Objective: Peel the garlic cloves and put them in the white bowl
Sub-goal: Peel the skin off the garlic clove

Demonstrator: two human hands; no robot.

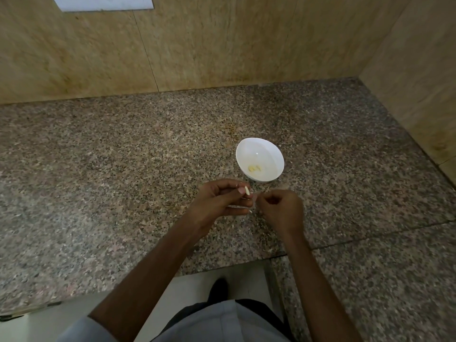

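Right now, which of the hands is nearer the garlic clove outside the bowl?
Left. The left hand pinches the garlic clove; the right hand sits just beside it.

Pale grey short-sleeved top [217, 324], left sleeve edge [81, 329] in view; both forearms [153, 275] bare. Dark trousers [259, 309] and one dark shoe [217, 290] below the hem. Long fingernails [250, 211] on the left hand [217, 201].

No text can be read. A white paper [103, 2] on the wall [222, 45], above the surface's far left corner, carries faint grey marks at the picture's top edge, too cut off and blurred to make out.
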